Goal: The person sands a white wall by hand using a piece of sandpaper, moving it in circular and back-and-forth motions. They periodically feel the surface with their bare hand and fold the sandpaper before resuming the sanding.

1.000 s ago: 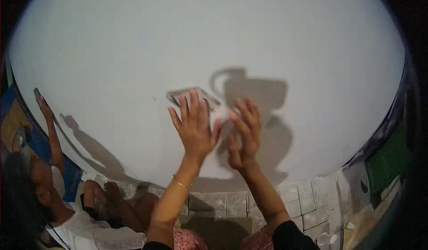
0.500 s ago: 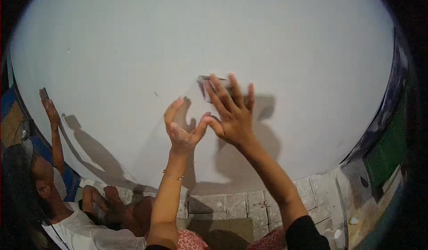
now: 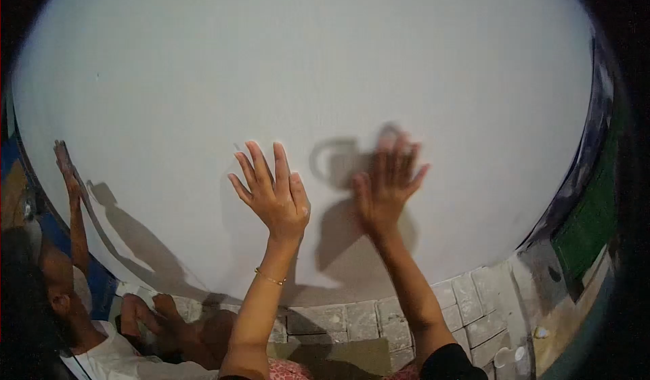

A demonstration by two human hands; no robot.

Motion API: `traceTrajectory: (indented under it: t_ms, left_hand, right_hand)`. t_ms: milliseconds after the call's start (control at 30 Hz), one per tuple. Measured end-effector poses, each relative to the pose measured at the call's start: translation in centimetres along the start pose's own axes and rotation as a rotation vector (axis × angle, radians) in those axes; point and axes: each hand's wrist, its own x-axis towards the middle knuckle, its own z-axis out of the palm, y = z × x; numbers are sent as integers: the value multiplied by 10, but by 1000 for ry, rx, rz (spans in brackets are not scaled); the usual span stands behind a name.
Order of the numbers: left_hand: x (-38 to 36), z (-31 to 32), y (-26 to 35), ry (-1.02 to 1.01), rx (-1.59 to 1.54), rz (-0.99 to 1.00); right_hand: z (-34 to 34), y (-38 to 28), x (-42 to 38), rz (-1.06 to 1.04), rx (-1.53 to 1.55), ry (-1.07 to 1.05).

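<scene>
My left hand (image 3: 272, 194) lies flat against the pale wall (image 3: 325, 55), fingers spread, with nothing in it. To its right, my right hand (image 3: 387, 194) is also against the wall, blurred by motion, its fingers stretched upward. A dark folded sheet that looks like sandpaper (image 3: 391, 129) peeks out above the right fingertips. Most of this sheet is hidden behind the hand. Shadows of my arms and head fall on the wall between and below the hands.
At the left, another person (image 3: 101, 349) in a white top reaches one hand (image 3: 64, 166) up to the wall. Paving blocks (image 3: 325, 322) run along the wall's foot. A green panel (image 3: 588, 227) stands at the right, and a small white round object (image 3: 504, 357) lies below.
My hands have moved apart. The right went right and slightly down with the dark sheet; the left turned from a curled pose to flat on the wall. The other person's hand shifted slightly.
</scene>
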Motion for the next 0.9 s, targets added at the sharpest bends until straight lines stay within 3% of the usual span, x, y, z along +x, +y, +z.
traceTrajectory:
  t_ms: [67, 100, 133, 233, 333, 400, 467, 533, 700, 733, 767, 800, 867, 900]
  left_hand:
    - [-1, 4, 2, 1, 5, -36]
    - [0, 3, 3, 7, -10, -69]
    - [2, 2, 3, 11, -23, -93]
    - [1, 2, -2, 49, -31, -35]
    - [2, -2, 2, 75, -11, -38]
    - [1, 0, 3, 65, -17, -80]
    - [5, -1, 2, 59, -20, -105]
    - [15, -6, 5, 126, -28, -172]
    - [17, -3, 1, 89, -34, -68]
    - [16, -5, -3, 84, -31, -21]
    - [16, -9, -5, 58, -32, -13]
    - [16, -13, -8, 63, -28, -8]
    - [23, -22, -15, -24, -8, 78]
    - [26, -26, -20, -13, 0, 91]
  right_hand:
    - [2, -13, -27, -519, -73, -488]
    - [5, -4, -30, -593, -70, -438]
    - [1, 5, -22, -591, -70, -437]
    - [-14, 28, 17, -142, -150, -146]
    - [-7, 14, 6, -114, -72, -57]
    - [-2, -7, -21, -351, -76, -356]
    - [7, -3, -27, -627, -62, -355]
    - [-7, 3, -12, -459, -137, -298]
    - [-17, 6, 14, -42, -68, -97]
    - [-12, -1, 1, -162, -88, -123]
    - [-13, -10, -15, -280, -104, -304]
    - [-15, -10, -24, -280, -98, -297]
    - [-12, -13, -32, -633, -67, -497]
    - [-17, -1, -28, -603, -114, -442]
